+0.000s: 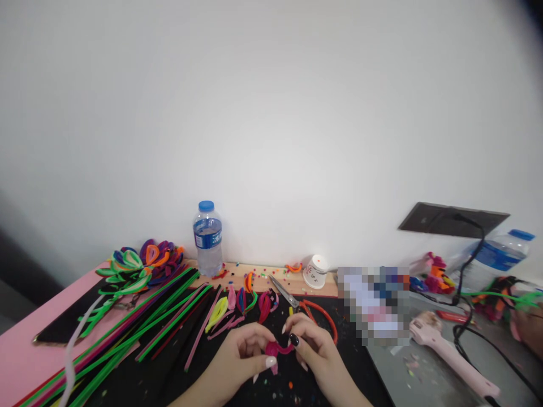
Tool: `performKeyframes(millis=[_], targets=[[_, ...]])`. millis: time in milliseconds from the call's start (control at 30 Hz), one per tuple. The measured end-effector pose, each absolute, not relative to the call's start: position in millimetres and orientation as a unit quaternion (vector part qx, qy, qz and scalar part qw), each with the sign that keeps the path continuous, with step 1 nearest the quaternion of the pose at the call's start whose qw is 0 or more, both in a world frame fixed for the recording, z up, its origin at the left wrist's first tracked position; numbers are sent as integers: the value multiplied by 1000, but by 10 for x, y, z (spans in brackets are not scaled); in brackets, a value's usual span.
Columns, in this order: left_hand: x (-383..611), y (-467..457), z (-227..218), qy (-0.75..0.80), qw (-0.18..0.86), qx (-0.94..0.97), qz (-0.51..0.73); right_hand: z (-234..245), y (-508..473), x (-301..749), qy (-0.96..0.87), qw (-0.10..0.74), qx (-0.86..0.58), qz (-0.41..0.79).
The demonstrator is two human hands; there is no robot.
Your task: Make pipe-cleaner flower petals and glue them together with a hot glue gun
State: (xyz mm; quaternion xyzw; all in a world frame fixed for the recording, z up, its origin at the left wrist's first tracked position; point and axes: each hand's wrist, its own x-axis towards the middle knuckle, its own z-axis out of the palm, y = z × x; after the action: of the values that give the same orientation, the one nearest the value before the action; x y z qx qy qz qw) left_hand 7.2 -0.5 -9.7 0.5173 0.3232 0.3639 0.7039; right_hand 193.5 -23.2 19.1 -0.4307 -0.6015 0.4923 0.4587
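My left hand pinches a magenta pipe cleaner, whose left part is wound into a small coil. The fingers of my right hand close on the other end, so the piece spans the gap between both hands over the black mat. Just beyond them lie bent pipe cleaner bundles: a yellow one, a blue and orange one and a magenta one. Scissors with orange handles lie part-open behind my right hand, which hides some of the handle.
Long pipe cleaners and looped flowers fill the left side. A water bottle and a white cup stand by the wall. At right are a pink glue-gun-like tool, a black cable and another person's hand.
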Motion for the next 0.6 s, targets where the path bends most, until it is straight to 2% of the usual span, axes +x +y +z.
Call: performKeyframes(millis=[600], targets=[[57, -10, -114, 355, 676, 526, 375, 131, -246, 1898, -574, 467, -402, 539]])
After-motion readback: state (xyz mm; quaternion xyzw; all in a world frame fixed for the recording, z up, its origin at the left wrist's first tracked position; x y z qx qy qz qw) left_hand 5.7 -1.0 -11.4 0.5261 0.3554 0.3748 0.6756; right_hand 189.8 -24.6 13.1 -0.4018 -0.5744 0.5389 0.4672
